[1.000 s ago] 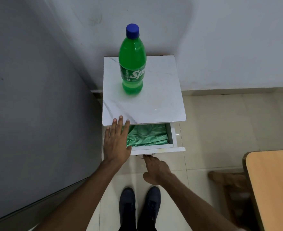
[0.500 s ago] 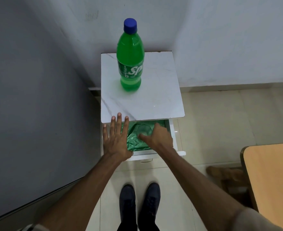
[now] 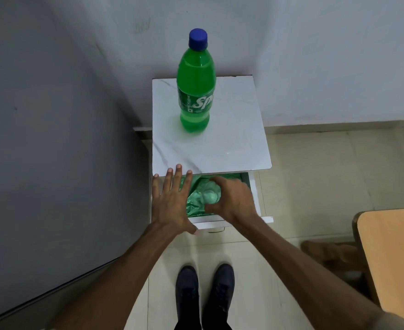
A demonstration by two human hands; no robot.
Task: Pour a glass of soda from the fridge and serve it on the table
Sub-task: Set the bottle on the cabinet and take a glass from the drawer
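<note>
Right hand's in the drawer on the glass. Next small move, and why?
Probably lift the glass straight up out of the drawer: the right hand is curled around it, the left hand lies flat at the drawer's edge, and the bottle is capped.

— What sort of place is this?

— A plain room in a home, by the look of it: painted walls (image 3: 315, 55) meeting in a corner, pale floor tiles (image 3: 315, 175), a skirting strip along the base.

— Any furniture?

— A small white marble-look bedside cabinet (image 3: 232, 139) tucked in the corner with its drawer (image 3: 255, 194) open, and a light wooden table (image 3: 396, 258) at the right edge.
</note>
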